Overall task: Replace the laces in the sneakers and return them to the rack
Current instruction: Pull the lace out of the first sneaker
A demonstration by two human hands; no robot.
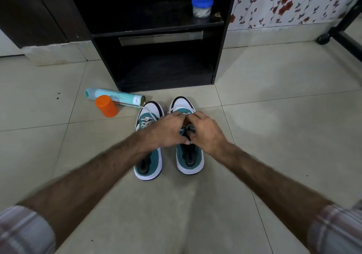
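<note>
The black rack (156,38) stands on the tiled floor (274,116), and everything else lies in front of it. My two sneakers sit side by side just before its open bottom shelf, toes toward it. The left sneaker (148,155) looks laced. My left hand (166,130) and right hand (205,134) meet over the right sneaker (189,161), fingers curled and pinching its white lace (172,110) near the tongue. A spray can (115,97) and an orange cap (106,106) lie left of the sneakers. I judge a slack pinch could let the lace slip from an eyelet, or I might skip one.
</note>
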